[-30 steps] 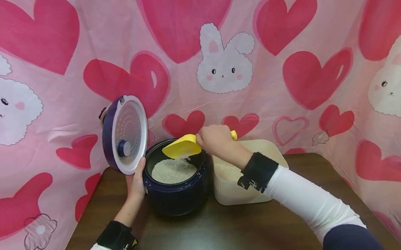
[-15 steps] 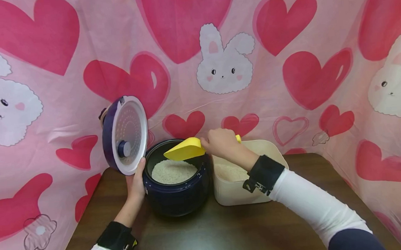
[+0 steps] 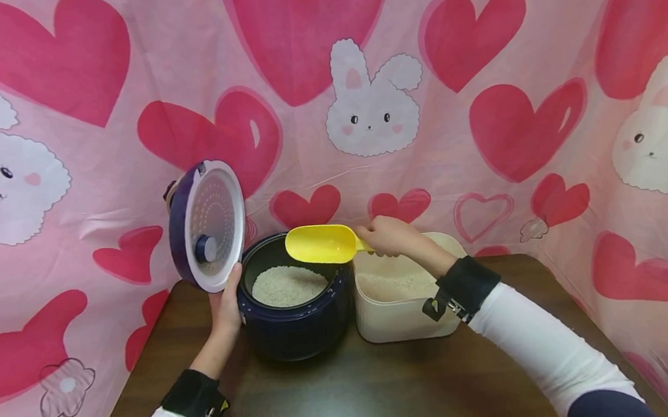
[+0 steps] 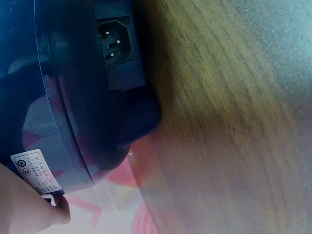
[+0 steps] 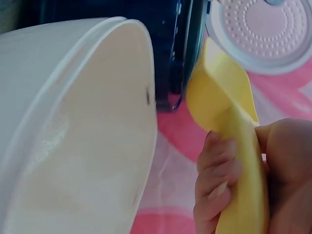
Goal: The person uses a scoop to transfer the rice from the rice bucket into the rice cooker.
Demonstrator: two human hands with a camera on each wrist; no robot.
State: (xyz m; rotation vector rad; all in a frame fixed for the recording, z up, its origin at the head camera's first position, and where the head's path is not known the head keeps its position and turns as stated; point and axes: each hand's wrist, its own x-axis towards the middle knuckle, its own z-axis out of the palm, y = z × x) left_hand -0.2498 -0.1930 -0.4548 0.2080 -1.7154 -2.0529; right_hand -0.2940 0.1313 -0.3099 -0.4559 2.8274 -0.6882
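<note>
A dark blue rice cooker [image 3: 293, 329] stands on the table, white rice [image 3: 287, 285] heaped in its dark inner pot. Its lid [image 3: 212, 228] is raised at the left, the white inner side facing right. My left hand [image 3: 226, 302] holds the lid's lower edge, thumb up against the rim; its other fingers are mostly hidden behind. My right hand [image 3: 392, 235] grips a yellow scoop [image 3: 322, 244] by the handle, fingers wrapped round it in the right wrist view. The scoop is level over the cooker's right rim, its bowl showing no rice. Below the right hand is a cream bin [image 3: 410, 320].
More rice [image 3: 399, 286] lies inside the cream bin, close beside the cooker's right side. Brown wooden table [image 3: 337, 398] extends in front of both. A pink cloth with hearts and rabbits [image 3: 374, 114] hangs behind. The cooker's power socket [image 4: 116, 43] shows on its side, with no cord in it.
My right hand has moved right with the scoop, which has turned from tipped over the pot, with grains falling, to level with its bowl facing up. My left hand and the lid have stayed put.
</note>
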